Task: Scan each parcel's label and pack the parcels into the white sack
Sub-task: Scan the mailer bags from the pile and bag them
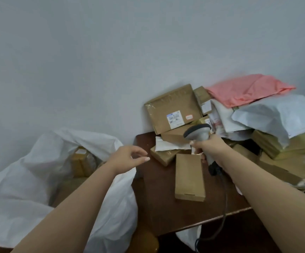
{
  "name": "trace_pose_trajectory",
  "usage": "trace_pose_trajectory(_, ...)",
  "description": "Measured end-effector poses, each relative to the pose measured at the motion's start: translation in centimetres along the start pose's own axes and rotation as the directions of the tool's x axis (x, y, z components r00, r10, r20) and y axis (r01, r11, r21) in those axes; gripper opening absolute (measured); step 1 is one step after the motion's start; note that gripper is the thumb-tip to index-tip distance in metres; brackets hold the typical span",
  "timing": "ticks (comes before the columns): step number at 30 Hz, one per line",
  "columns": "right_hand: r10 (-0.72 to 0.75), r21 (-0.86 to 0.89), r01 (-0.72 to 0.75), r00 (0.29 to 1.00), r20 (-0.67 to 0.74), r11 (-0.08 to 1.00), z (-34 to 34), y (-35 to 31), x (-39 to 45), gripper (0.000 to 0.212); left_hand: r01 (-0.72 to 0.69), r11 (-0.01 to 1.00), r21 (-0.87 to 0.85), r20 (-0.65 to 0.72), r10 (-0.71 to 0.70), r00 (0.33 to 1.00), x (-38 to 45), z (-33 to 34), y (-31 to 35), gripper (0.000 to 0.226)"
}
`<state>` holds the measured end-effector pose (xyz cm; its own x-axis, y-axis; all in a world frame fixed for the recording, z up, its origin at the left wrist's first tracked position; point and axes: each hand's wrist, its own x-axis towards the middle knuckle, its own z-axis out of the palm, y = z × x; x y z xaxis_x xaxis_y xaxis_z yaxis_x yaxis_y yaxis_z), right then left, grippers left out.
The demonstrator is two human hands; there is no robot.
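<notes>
My right hand (210, 147) grips a grey barcode scanner (198, 133) by its handle, head pointing left over the parcels. My left hand (129, 157) hovers empty between the white sack (29, 170) and the table, fingers loosely spread. The sack stands open at the left with brown boxes (80, 161) inside. A long brown carton (190, 177) lies on the dark table (159, 207) just below the scanner. Behind it sits a flat cardboard parcel with a white label (173, 108), leaning against the wall.
A heap of parcels fills the table's right side: a pink mailer (246, 90), a grey-white mailer (279, 114) and several brown boxes (283, 143). The scanner's cable (224, 198) hangs over the table's front edge. A bare wall rises behind.
</notes>
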<state>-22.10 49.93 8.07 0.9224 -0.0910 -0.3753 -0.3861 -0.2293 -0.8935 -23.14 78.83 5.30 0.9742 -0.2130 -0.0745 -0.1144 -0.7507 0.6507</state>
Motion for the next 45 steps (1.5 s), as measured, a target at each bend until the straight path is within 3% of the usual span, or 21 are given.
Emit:
trace_pose_trajectory(7, 0.010, -0.071, -0.005, 0.998, 0.069, 0.997, -11.5, -3.8, 2.1, 0.025, -0.134, 0.987, -0.092, -0.092, 0.126, 0.988, 9.7, 5.2, 11.3, 0.028)
trace_pose_trajectory(12, 0.029, -0.016, -0.028, 0.993, 0.117, 0.999, -21.5, -5.9, 3.9, 0.027, -0.245, 0.969, -0.043, -0.087, 0.241, 0.967, 15.3, 9.7, 20.3, 0.037)
trace_pose_trajectory(17, -0.016, 0.075, 0.018, 1.000, -0.026, 0.997, -30.9, -6.4, 5.1, 0.019, -0.260, 0.962, -0.081, -0.061, 0.256, 0.965, 19.3, 14.2, 27.8, 0.051)
trace_pose_trajectory(20, -0.023, 0.149, 0.044, 0.990, -0.141, 0.988, -34.5, -5.4, 6.3, 0.017, -0.351, 0.936, 0.039, -0.018, 0.352, 0.936, 20.5, 17.0, 32.5, 0.069)
trace_pose_trajectory(24, -0.012, 0.219, 0.062, 0.974, -0.226, 0.974, -36.8, -3.8, 7.6, 0.017, -0.363, 0.893, 0.266, 0.055, 0.362, 0.931, 22.0, 21.7, 37.4, 0.109)
trace_pose_trajectory(29, 0.000, 0.286, 0.083, 0.960, -0.281, 0.955, -38.1, -1.7, 8.9, 0.025, -0.362, 0.774, 0.519, 0.186, 0.311, 0.932, 23.8, 25.5, 38.7, 0.131)
trace_pose_trajectory(34, 0.035, 0.336, 0.071, 0.954, -0.298, 0.939, -38.4, -0.2, 10.0, 0.037, -0.266, 0.767, 0.584, 0.150, 0.220, 0.964, 24.4, 27.0, 37.4, 0.132)
trace_pose_trajectory(40, 0.007, 0.418, 0.153, 0.935, -0.356, 0.895, -38.6, 0.1, 10.4, 0.032, -0.296, 0.832, 0.469, 0.098, 0.284, 0.954, 24.4, 26.3, 37.2, 0.123)
trace_pose_trajectory(45, -0.017, 0.507, 0.239, 0.915, -0.404, 0.828, -39.0, -0.7, 9.8, 0.015, -0.330, 0.924, 0.194, 0.061, 0.324, 0.944, 24.6, 22.2, 35.5, 0.117)
